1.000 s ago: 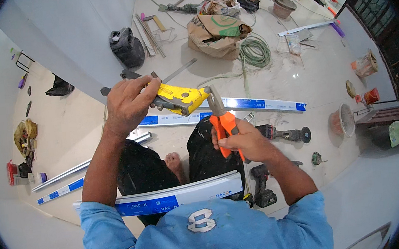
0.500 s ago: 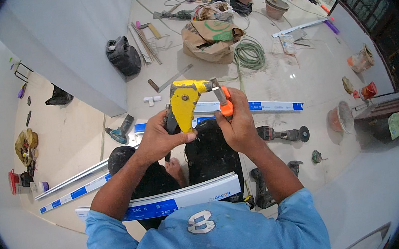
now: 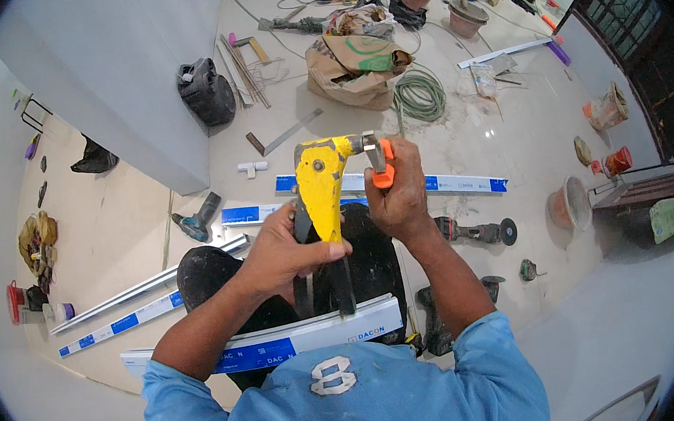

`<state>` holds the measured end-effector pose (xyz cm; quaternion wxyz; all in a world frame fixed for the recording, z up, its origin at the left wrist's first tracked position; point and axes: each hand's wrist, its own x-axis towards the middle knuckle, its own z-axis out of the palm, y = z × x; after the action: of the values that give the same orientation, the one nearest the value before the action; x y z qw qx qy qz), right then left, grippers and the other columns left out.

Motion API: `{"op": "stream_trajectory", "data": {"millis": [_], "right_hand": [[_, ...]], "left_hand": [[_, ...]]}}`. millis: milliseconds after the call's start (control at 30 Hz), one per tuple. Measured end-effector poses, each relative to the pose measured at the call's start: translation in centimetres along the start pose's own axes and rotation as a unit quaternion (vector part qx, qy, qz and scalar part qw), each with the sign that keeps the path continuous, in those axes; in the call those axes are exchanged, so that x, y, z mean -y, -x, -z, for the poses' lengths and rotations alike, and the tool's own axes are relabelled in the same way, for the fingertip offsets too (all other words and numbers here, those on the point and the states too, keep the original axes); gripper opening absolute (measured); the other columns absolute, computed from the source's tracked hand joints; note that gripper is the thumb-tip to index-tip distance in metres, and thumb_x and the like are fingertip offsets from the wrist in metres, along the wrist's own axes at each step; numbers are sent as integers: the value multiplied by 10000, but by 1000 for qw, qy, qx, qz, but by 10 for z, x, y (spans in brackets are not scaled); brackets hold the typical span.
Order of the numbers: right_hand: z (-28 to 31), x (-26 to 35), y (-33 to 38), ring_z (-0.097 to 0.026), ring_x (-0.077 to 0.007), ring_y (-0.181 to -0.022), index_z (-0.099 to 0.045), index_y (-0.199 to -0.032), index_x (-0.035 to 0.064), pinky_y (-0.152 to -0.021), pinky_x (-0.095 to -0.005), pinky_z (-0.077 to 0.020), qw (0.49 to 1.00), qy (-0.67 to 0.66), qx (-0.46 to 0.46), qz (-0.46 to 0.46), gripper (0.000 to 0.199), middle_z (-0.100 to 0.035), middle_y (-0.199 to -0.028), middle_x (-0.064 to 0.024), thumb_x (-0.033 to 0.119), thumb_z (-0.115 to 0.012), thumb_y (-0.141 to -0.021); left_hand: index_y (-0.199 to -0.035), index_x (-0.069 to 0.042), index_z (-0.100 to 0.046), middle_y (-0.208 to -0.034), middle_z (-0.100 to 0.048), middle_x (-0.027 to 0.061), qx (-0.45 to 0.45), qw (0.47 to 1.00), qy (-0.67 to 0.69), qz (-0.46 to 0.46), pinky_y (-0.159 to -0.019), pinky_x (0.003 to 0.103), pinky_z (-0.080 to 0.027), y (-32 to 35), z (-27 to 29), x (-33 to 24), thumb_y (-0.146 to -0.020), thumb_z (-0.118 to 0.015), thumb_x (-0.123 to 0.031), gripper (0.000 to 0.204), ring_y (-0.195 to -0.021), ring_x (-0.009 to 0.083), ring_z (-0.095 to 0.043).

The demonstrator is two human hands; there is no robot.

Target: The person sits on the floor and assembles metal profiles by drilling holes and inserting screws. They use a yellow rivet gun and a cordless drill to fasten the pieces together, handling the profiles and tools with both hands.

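1. The left hand (image 3: 288, 252) is closed around the black handles of a yellow hand riveter (image 3: 321, 192), which is held upright above the lap, head uppermost.
2. The right hand (image 3: 400, 196) is wrapped around orange-handled pliers (image 3: 381, 165), whose tip is set against the metal nose at the top of the riveter.
3. Both hands are seen close together, almost touching, in front of the chest.
4. Dark-trousered knees (image 3: 369, 248) are seen directly beneath the hands, and a white panel with blue labelling (image 3: 285, 345) is laid across the lap.
5. A long white profile with blue ends (image 3: 448, 183) is laid on the floor just beyond the hands.
6. An angle grinder (image 3: 481, 233) is found on the floor to the right of the right forearm, and a dark cordless drill (image 3: 437, 322) lies near the right elbow.
7. A teal power tool (image 3: 196, 220) rests on the floor to the left, beside metal rails (image 3: 149, 285).
8. Farther off, a coiled green hose (image 3: 421, 95) and a brown paper sack (image 3: 355, 62) are seen, well apart from the hands.
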<state>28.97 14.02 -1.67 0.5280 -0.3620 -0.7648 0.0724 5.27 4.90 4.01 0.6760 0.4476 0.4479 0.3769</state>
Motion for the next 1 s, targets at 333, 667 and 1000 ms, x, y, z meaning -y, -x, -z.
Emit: {"op": "stream_trajectory", "data": {"millis": [333, 667, 1000], "right_hand": [[21, 36, 8, -741, -293, -1066, -617, -1365, 8, -976, -436, -567, 890, -256, 182, -330, 385, -742, -1124, -176, 158, -712, -1023], [26, -148, 273, -737, -530, -1076, -683, -1242, -14, -909, -610, -572, 791, 150, 366, -467, 424, -756, -1097, -338, 333, -684, -999], [10, -113, 417, -767, -475, -1054, -704, -1206, -11, -913, -563, -590, 768, -104, 397, -492, 403, -783, -1104, -293, 352, -678, -1032]], "left_hand": [[-1263, 12, -689, -1025, -794, 94, -143, 971, -158, -110, -760, 267, -609, -16, 16, -9, -921, -906, -152, 437, -881, 100, -732], [-1193, -9, -596, -861, -651, 58, -171, 965, 188, -67, -629, 293, -498, -40, 36, 23, -907, -773, -81, 344, -704, 135, -600], [-1177, -58, -530, -844, -634, 96, -154, 943, 295, -19, -681, 330, -503, -45, 43, 38, -932, -615, -239, 316, -707, 191, -576]]}}
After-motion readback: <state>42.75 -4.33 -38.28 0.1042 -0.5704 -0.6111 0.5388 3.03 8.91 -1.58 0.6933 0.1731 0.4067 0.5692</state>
